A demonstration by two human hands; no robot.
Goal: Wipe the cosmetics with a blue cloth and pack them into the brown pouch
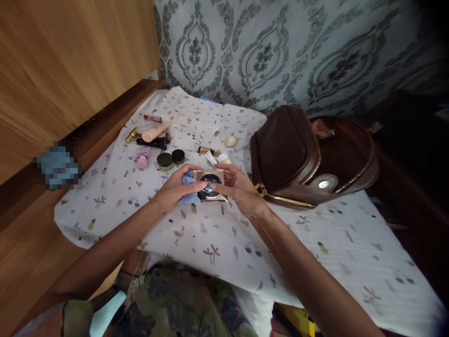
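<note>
The left hand (173, 188) is closed on the left edge of the case (210, 179), thumb upon its shiny round middle; a blue cloth (190, 196), probably soft and light, shows between them. The case is held between both hands, over the sheet (224, 229). It seems stiff, light and rather slippery, so its side edges offer the safest hold. The right hand (243, 189) has the right edge, fingers bent, thumb in front.

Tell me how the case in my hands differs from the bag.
The case is small; the bag is far larger. The case has a gold frame around a round, dark middle; the bag is brown. Your left hand and right hand hold the case; the bag rests, open, on the printed sheet. Both show gold-coloured parts.
</note>
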